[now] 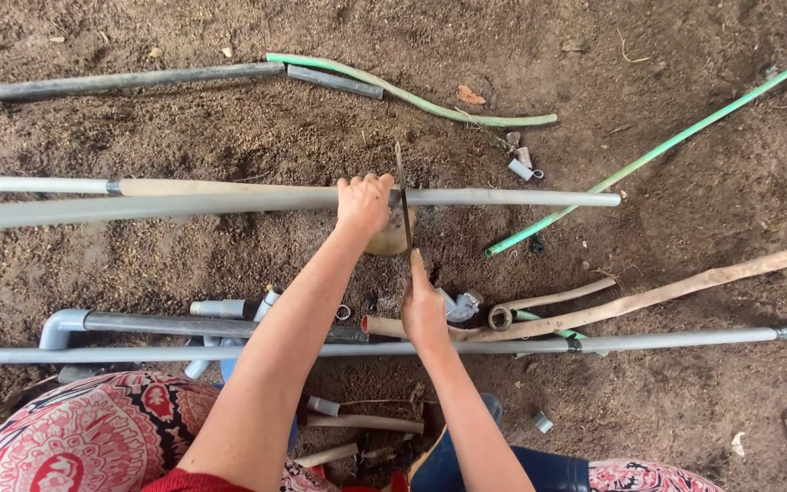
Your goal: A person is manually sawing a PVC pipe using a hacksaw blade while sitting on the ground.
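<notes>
Soft, even daylight, sharp focus

We see faint shadows under the grey pipe (466, 197) on the soil (184, 137); straight pipes bow slightly toward the frame edges.

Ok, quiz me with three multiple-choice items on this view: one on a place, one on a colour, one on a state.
1. Where does the saw blade meet the long grey pipe?
A. Just right of the left hand
B. At the pipe's far right tip
C. At the pipe's left end

2. What colour is the thin pipe running to the upper right corner?
A. Red
B. Green
C. Black

3. What is the right hand doing?
A. Lying flat on the soil
B. Gripping the saw
C. Holding a loose fitting

Answers: 1 A, the blade crosses the pipe beside the gripping hand; 2 B, it is plainly green; 3 B, the hand closes on the blade's near end.
</notes>
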